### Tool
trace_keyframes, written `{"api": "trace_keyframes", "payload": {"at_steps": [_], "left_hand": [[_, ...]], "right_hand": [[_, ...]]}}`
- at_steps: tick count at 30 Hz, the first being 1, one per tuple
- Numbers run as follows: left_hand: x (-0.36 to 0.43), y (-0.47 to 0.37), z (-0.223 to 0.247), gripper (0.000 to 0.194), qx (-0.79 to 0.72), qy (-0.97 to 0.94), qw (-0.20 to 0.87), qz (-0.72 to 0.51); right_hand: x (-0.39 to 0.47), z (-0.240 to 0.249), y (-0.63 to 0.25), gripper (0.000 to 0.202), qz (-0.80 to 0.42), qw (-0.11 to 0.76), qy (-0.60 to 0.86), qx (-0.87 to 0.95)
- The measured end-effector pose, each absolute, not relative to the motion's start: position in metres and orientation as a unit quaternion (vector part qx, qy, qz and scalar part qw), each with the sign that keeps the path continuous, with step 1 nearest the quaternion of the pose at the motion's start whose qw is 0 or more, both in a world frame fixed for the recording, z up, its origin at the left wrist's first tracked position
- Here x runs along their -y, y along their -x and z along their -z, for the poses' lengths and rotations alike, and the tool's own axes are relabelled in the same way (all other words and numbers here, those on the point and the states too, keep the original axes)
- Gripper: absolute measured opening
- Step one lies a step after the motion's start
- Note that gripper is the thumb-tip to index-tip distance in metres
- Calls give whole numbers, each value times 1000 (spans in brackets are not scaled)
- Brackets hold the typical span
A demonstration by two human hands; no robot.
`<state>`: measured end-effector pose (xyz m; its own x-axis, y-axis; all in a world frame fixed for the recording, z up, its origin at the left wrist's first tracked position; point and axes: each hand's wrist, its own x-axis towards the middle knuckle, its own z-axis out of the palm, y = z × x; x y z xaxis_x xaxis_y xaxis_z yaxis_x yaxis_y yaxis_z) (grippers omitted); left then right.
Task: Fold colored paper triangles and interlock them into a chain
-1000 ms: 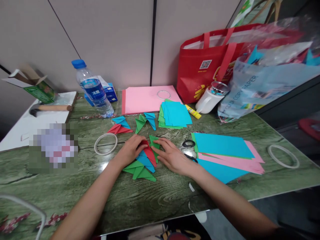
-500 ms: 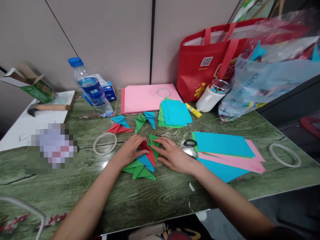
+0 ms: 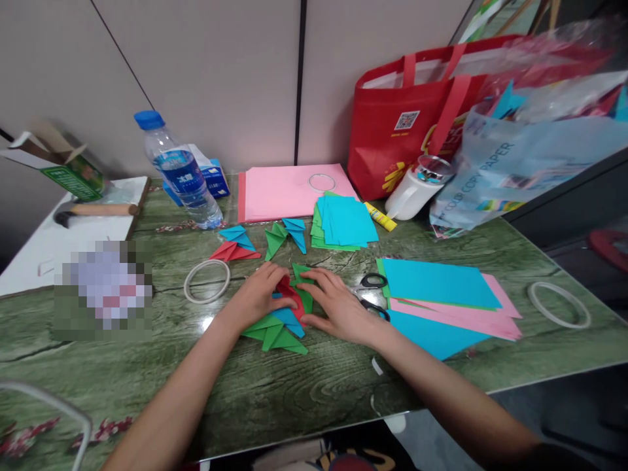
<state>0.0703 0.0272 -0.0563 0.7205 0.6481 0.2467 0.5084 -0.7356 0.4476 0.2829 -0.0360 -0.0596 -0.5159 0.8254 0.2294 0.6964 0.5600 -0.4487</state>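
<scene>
Across green table (image 3: 275, 399): bag (image 3: 534, 157) reading "COLOR COPY PAPER", red tote (image 3: 380, 140) w/ QR code (image 3: 407, 120). Pinches red folded pc (image 3: 297, 314) mid-table w/ L hand (image 3: 262, 294); touches green pc (image 3: 307, 302) w/ R hand (image 3: 338, 307), can't tell if gripping.

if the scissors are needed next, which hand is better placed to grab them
Probably the right hand: the scissors lie close beside it. The left hand is farther off, at the red folded paper, with the right hand in between.

wall (image 3: 220, 78): grey panels | dark vertical seam (image 3: 299, 85) | table (image 3: 161, 373): green wood-grain, glossy | floor (image 3: 444, 435): grey
</scene>
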Motion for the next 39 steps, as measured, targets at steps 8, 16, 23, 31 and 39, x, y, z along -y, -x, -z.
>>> {"api": "trace_keyframes", "payload": {"at_steps": [8, 16, 23, 31, 39], "left_hand": [[-28, -68, 61, 34, -325, -899, 184, -228], [-31, -66, 72, 17, -344, -879, 190, -272], [-30, -68, 68, 9, -310, -893, 169, -280], [-34, -69, 76, 15, -279, -899, 130, -312], [-34, -70, 78, 17, -267, -901, 112, -323]], "right_hand": [[39, 63, -281, 45, -139, 209, 455, 854], [41, 64, -282, 47, -145, 218, 446, 856], [42, 65, -283, 41, -141, 223, 437, 860], [41, 66, -286, 42, -138, 233, 427, 863], [41, 65, -285, 42, -135, 236, 430, 861]]}}
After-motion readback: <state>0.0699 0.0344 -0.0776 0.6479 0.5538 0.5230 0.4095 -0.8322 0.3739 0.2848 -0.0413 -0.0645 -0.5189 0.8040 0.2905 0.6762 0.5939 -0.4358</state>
